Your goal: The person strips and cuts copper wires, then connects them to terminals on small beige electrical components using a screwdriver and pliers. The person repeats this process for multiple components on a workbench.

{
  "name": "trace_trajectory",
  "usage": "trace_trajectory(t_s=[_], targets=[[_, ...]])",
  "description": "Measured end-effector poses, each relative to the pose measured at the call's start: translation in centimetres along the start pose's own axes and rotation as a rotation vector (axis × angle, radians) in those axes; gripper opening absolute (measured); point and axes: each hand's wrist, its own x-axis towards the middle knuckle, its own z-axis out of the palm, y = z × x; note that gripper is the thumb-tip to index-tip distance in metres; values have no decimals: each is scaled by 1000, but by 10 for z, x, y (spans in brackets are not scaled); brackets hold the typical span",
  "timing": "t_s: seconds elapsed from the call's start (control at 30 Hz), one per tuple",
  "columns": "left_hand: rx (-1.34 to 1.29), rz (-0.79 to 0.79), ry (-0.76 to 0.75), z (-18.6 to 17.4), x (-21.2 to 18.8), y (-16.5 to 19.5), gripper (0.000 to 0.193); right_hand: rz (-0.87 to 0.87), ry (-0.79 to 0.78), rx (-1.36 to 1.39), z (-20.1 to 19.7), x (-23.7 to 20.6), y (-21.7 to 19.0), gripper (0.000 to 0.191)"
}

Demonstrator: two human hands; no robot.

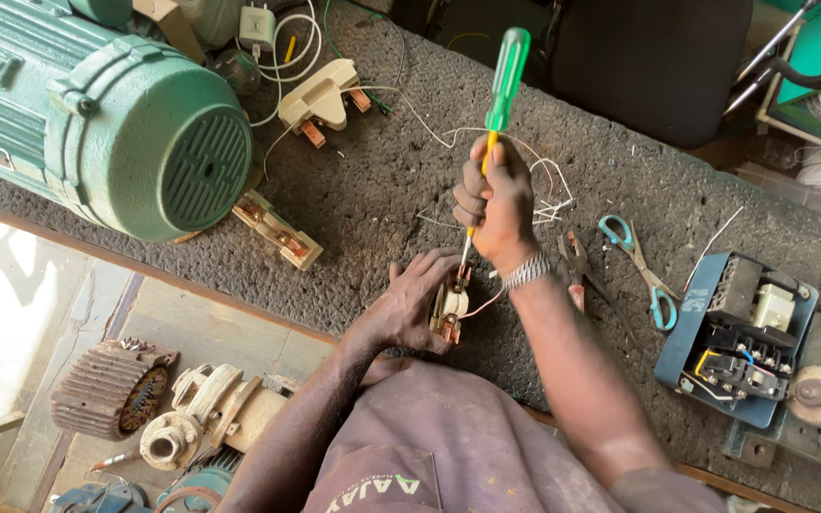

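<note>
The right hand (pixel 496 199) is closed in a fist around a green-handled screwdriver (pixel 501 104), held upright with its tip down on a small cream fuse holder (pixel 448 309). The left hand (pixel 410 299) curls its fingers around that fuse holder, near the bench's (pixel 382 190) near edge. Scissors (pixel 640 271) and pliers (pixel 577 271) lie to the right; a green motor (pixel 97 114) sits far left.

A single view, from a camera worn on the person's head, looks steeply down and slightly forward over the chest. It sits close above the desk (pixel 372 190), with both forearms entering from the bottom edge. The desk runs diagonally across the picture; the floor (pixel 192 332) shows at lower left.
</note>
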Motion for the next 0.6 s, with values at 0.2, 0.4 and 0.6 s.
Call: trace_trajectory(t_s=[0.2,0.4,0.6], targets=[[36,-3,-2,0,0,-3,113,169,-485,560,-8,11,-8,28],[9,-2,-4,-1,1,0,111,80,-57,112,-5,4,-3,32],[-11,-26,-19,-4,1,3,112,-19,93,16,-10,-6,-1,26]])
